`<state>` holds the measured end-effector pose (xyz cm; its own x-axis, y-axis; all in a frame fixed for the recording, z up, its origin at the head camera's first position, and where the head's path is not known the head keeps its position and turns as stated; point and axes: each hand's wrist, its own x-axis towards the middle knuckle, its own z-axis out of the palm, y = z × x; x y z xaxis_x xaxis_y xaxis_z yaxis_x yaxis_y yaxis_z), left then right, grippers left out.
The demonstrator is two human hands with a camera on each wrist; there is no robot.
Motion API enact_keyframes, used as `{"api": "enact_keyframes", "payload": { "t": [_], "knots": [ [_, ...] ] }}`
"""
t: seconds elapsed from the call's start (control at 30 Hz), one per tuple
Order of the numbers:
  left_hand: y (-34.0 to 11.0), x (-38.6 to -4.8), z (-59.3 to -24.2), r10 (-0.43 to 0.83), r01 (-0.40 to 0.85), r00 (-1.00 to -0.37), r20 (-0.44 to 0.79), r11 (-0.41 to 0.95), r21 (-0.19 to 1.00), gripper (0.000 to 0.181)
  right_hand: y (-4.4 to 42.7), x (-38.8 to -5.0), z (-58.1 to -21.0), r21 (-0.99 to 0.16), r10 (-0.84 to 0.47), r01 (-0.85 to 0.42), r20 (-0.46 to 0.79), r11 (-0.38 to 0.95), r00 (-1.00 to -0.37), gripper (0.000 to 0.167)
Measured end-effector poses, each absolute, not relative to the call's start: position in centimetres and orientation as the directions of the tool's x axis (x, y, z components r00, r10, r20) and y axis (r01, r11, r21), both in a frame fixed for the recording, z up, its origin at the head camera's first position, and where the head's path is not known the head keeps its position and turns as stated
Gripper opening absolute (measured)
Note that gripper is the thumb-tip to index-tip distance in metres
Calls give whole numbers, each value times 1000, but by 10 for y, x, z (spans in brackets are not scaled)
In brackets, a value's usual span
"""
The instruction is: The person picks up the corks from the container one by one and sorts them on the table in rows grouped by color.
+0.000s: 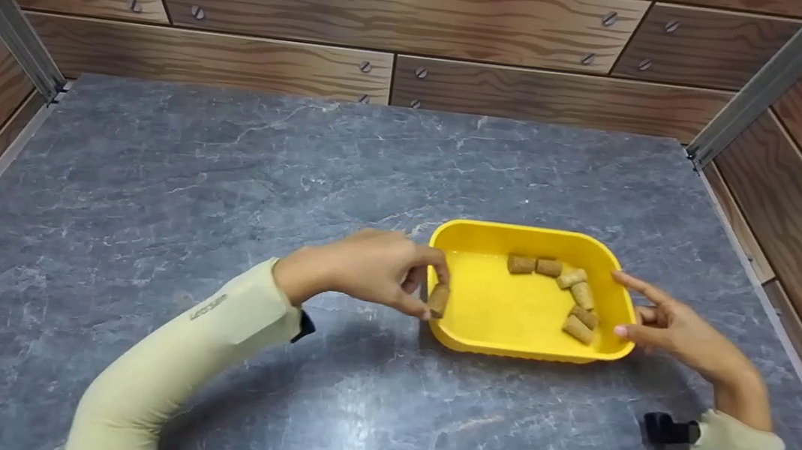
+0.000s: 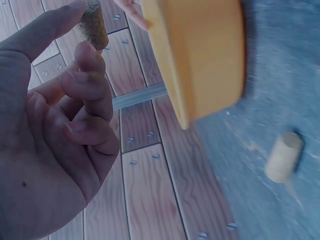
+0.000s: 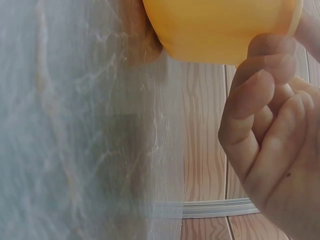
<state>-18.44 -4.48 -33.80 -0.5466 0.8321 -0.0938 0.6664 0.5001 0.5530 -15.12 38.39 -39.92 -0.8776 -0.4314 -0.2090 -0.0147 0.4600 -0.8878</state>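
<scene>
A yellow plastic tub (image 1: 502, 335) with rounded corners stands on the table, right of centre. Several brown corks (image 1: 578, 330) lie inside it, toward the back and right. At the tub's left rim my left hand (image 1: 381, 268) pinches one cork (image 1: 439, 299) between thumb and fingers, seen closely in the left wrist view as a speckled cork (image 2: 94, 25). My right hand (image 1: 690, 337) grips the tub's right end, its thumb and fingers at the rim. Another, paler cork (image 2: 284, 157) lies on the table outside the tub in the left wrist view; I cannot make it out in the head view.
The grey marbled tabletop (image 1: 227, 160) stretches around the tub. Wood-patterned panels (image 1: 395, 13) close off the back and both sides, with metal posts (image 1: 757, 84) in the rear corners.
</scene>
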Motion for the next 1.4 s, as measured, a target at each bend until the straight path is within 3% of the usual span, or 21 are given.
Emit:
{"api": "enact_keyframes", "payload": {
  "t": [0.63,1.4],
  "knots": [
    [-97,-175,-368,725,585,-672,-150,644,493,31,385,-150,-399,-869,-403,2,-232,494,-885,70],
    [-90,-178,-395,666,534,-690,-282,732,424,38,383,-151,-397,-866,-399,11,-242,500,-885,70]
  ]
}}
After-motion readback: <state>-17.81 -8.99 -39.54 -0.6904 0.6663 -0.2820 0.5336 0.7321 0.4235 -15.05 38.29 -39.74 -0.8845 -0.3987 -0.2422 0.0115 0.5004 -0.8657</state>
